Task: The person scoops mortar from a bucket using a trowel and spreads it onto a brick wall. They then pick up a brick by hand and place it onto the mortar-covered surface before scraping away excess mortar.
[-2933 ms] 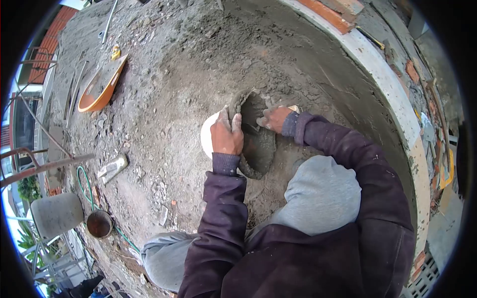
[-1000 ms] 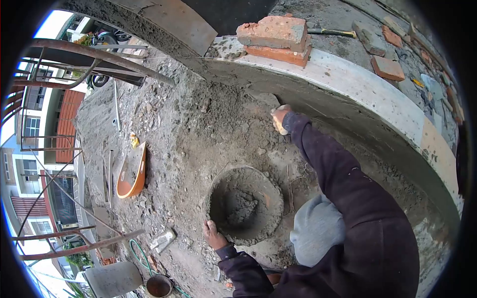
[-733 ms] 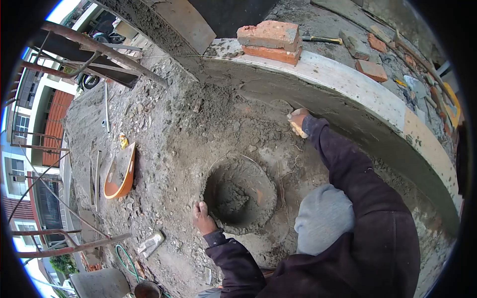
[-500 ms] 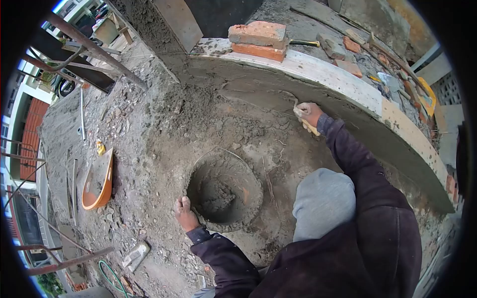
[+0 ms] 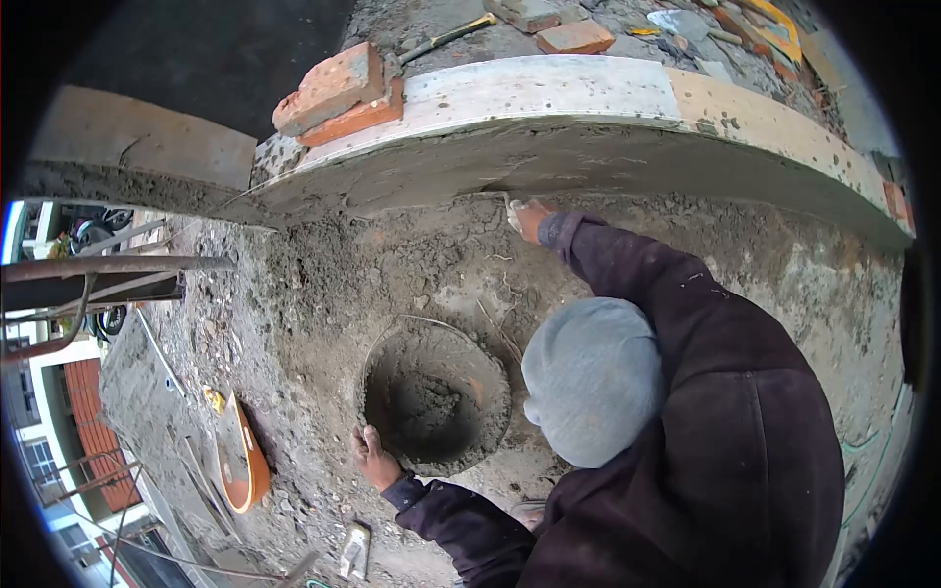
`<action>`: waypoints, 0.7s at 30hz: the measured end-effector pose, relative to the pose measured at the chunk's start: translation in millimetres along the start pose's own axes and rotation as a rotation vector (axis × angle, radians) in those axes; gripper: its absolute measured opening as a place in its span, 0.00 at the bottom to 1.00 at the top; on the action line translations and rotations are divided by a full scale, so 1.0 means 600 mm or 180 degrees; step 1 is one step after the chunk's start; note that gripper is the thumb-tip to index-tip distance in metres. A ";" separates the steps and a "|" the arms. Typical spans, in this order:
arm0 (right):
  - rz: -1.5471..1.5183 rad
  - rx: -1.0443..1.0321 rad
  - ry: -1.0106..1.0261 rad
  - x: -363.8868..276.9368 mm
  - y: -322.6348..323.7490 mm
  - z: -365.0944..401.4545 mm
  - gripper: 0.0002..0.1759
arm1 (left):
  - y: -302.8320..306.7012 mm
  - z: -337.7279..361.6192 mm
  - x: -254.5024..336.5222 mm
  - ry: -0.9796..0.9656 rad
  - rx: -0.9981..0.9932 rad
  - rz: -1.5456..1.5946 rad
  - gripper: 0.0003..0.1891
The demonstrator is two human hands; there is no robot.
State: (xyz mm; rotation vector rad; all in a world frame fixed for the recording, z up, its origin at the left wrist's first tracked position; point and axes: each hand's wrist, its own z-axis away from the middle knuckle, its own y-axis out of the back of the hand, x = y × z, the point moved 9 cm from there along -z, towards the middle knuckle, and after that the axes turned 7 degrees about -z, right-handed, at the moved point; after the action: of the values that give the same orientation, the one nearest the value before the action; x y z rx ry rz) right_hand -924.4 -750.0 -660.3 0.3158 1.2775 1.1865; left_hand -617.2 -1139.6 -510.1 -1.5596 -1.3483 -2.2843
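Note:
My right hand [image 5: 530, 220] is closed around a trowel [image 5: 511, 210], low against the wet grey mortar face [image 5: 441, 176] of a low curved wall. Most of the trowel's handle is hidden by the fingers, and its thin blade lies close to the mortar. At the near-left rim of a mortar-caked bucket [image 5: 495, 431], my left hand [image 5: 374, 459] grips the edge with bent fingers. Inside the bucket lies a heap of wet mortar [image 5: 423, 404]. A rounded grey cloth-covered shape [image 5: 593, 382] shows between my dark sleeves.
Along the wall top runs a pale board [image 5: 549, 88] with two stacked bricks [image 5: 338, 93]. Behind it lie a hammer [image 5: 446, 39] and loose bricks [image 5: 575, 37]. An orange scoop-like container [image 5: 245, 459] and a pale block-like tool [image 5: 355, 551] rest on rubble at left.
The view has turned and shifted, so the wall now runs more level across it. My right hand has moved with the trowel leftward along the wall. My left hand stays at the bucket rim.

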 end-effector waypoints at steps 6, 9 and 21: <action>-0.0680 0.0853 0.0388 0.024 0.122 0.079 0.20 | 0.017 -0.042 -0.004 0.0397 -0.0444 -0.0580 0.25; -0.1363 0.0993 0.0739 0.045 0.183 0.153 0.23 | -0.001 -0.048 0.001 0.0623 -0.0548 -0.0200 0.25; -0.0768 0.0202 -0.0004 0.219 0.093 0.269 0.18 | -0.111 -0.075 0.021 0.0495 -0.0903 -0.0610 0.32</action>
State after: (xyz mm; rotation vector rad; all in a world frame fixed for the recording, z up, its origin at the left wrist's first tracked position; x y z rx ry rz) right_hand -836.2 -554.5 -637.7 0.2019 1.3140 0.9423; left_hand -688.7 -1124.3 -546.3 -1.3321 -1.2275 -2.7524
